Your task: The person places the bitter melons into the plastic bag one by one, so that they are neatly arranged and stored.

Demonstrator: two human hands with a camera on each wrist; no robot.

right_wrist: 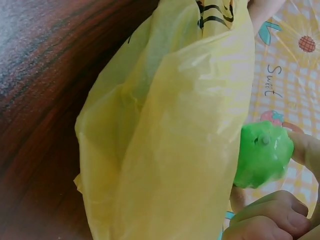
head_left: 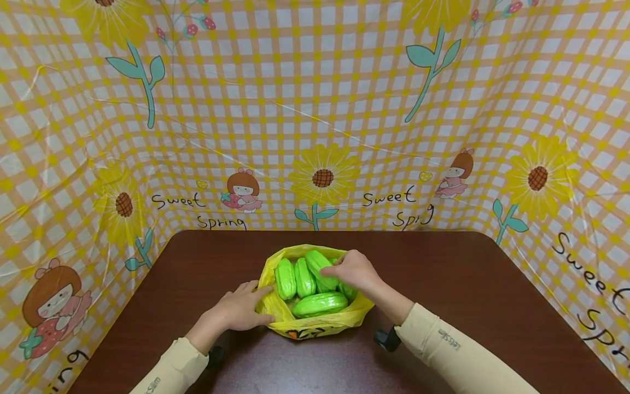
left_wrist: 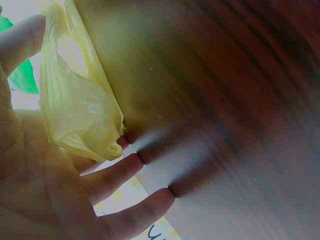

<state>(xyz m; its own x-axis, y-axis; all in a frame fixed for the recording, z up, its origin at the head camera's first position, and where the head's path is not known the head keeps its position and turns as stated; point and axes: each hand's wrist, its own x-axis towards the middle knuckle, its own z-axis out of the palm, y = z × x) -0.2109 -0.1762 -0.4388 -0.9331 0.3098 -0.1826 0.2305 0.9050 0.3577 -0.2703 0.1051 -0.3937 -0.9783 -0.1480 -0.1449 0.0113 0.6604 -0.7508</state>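
A yellow plastic bag (head_left: pixel 344 323) sits on the table with its mouth spread wide. Several bright green, ridged bitter melons (head_left: pixel 285 280) lie inside it. My right hand (head_left: pixel 358 271) reaches over the bag's right side and pinches one bitter melon (head_left: pixel 315 261) between thumb and fingers. In the right wrist view that bitter melon (right_wrist: pixel 262 154) shows end-on above the bag's rim. My left hand (head_left: pixel 238 310) rests at the bag's left edge, fingers spread. In the left wrist view a fold of the bag (left_wrist: pixel 82 112) lies between its thumb and fingers, the fingertips down at the table.
The dark brown wooden table (head_left: pixel 197 268) extends on both sides of the bag and behind it. A checked cloth (head_left: pixel 315 98) with sunflowers hangs round the back and sides of the table. A dark wrist device (head_left: pixel 387 339) shows under the right forearm.
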